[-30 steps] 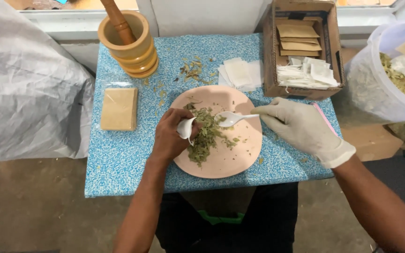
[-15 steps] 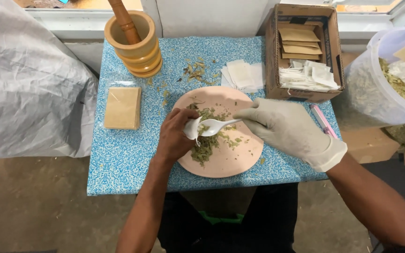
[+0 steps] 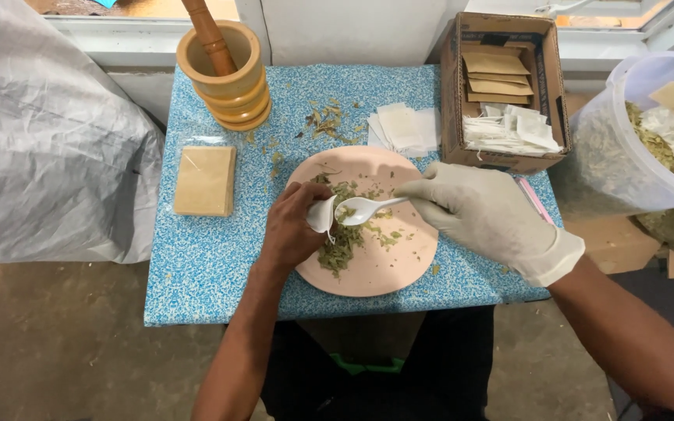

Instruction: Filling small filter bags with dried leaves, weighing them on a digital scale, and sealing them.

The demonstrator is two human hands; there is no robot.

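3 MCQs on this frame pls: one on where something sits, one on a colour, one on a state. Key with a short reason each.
1. Where does the wooden mortar stand?
A. on the far left corner of the table
B. inside the cardboard box
C. on the pink plate

2. What colour is the spoon in the right hand?
A. black
B. white
C. red

3. What is the state of the left hand?
A. flat on the floor, holding nothing
B. wearing a white glove
C. bare, with a small white sachet in its grip over the plate

Key:
1 A: it stands at the blue table's far left corner, pestle inside.
2 B: the spoon is white, bowl over the dried leaves.
3 C: only the right hand is gloved; the bare left pinches the sachet beside the spoon.
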